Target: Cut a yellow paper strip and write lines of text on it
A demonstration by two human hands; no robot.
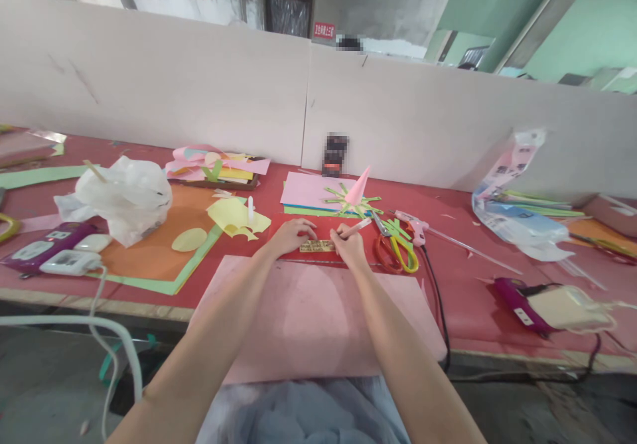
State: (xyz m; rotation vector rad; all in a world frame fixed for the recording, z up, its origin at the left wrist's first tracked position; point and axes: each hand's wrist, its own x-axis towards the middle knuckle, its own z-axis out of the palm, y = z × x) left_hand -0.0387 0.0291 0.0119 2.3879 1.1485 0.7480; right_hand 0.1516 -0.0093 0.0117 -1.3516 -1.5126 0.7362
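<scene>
Bare forearms [233, 298] are extended over the red-covered bench's [460, 291] near edge, inward of which a small tan lettered strip [317, 246], probably light, thin and easily creased, is best held by its ends, a slim pale pen [359, 226] being pinched by the right hand [350, 246], the left hand's [290, 237] fingers loosely bent.

Tan strip [317, 247], flat, darkly lettered — pale pen [360, 225], slanted, near its right end.

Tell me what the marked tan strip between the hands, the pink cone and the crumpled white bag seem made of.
Tan strip: probably paper or thin card, flat with dark marks; its finish is unclear. Pink cone: likely matte paper, without glare. White bag: apparently thin, slightly glossy plastic, translucent and wrinkled.
</scene>
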